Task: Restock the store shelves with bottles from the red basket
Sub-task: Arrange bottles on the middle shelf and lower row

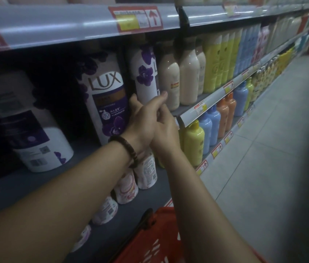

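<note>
**A:** The red basket (155,242) sits right under my forearms, low at the frame's edge. I can't see what's in it. What's the job up here?

**B:** Seating that white bottle with purple flowers (143,73). Your left hand (144,118), the one with the bead bracelet (129,149), wraps its lower part, thumb on one side and forefinger on the other.

**A:** And the right hand (166,130)?

**B:** Tucked under the left, fingers curled up behind it. Whether it grips the bottle or only props it, I can't tell.

**A:** Is it down on the shelf (85,148)?

**B:** Your hands hide the base. It's upright, between the big LUX bottle (106,95) and the cream bottles (169,78), close to both.

**A:** So how do I finish cleanly?

**B:** I'd hold it vertical and slide it straight back, not sideways, so it doesn't nudge the cream ones. Feel the base go flat before loosening. Turn the label out to match the LUX, then let go one hand at a time.
</note>
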